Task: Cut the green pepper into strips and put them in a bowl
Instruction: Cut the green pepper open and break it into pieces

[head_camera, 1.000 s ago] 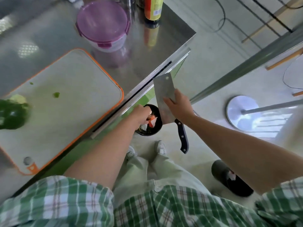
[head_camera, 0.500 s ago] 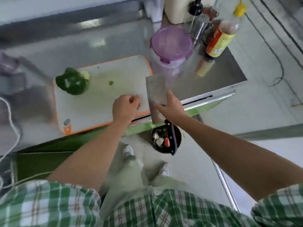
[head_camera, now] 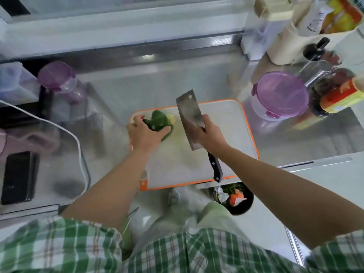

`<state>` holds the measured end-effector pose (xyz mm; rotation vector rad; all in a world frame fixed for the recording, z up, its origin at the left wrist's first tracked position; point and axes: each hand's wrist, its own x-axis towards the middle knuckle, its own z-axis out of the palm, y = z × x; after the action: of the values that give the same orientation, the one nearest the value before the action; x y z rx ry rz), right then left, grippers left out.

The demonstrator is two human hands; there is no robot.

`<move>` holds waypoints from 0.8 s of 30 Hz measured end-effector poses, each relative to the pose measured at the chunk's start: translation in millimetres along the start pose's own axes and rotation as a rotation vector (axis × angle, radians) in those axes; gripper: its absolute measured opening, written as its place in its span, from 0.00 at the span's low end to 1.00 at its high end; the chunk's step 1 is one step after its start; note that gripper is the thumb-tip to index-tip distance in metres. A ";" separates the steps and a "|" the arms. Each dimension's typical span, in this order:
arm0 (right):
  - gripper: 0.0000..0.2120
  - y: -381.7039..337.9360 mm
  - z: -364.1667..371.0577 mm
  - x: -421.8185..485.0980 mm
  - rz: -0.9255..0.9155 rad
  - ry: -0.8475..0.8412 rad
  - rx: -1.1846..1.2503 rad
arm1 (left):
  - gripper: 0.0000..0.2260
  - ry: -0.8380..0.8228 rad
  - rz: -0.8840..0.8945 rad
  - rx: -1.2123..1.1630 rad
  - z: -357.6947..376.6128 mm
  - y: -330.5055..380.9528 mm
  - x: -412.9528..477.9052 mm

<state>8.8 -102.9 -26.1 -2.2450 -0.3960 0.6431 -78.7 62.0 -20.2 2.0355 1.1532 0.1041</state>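
Left hand point(head_camera: 143, 133) now gripping green pepper point(head_camera: 157, 121), cleaver point(head_camera: 190, 117) raised

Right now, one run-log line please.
left hand: grips green pepper | right hand: holds cleaver over cutting board | strips: none visible

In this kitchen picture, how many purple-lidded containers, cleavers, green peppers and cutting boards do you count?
purple-lidded containers: 2
cleaver: 1
green pepper: 1
cutting board: 1
total: 5
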 end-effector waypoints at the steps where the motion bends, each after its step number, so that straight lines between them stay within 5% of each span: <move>1: 0.07 -2.8 1.9 3.7 -0.005 -0.016 -0.010 | 0.40 -0.052 -0.002 -0.015 0.0 0.0 4.6; 11: 0.07 -14.7 1.5 26.5 -0.076 -0.147 -0.311 | 0.40 -0.072 0.069 0.028 -7.0 9.2 15.2; 19: 0.05 -10.1 -24.0 21.6 -0.040 -0.190 -0.370 | 0.34 -0.069 0.524 0.632 17.3 36.7 6.5; 24: 0.05 -0.3 -31.9 14.0 0.007 -0.223 -0.394 | 0.30 -0.090 0.704 0.594 35.4 22.5 -1.5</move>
<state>38.2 -114.9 -11.7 -2.5516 -0.6751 0.8855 -49.1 33.8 -29.5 2.8668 0.3759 0.0117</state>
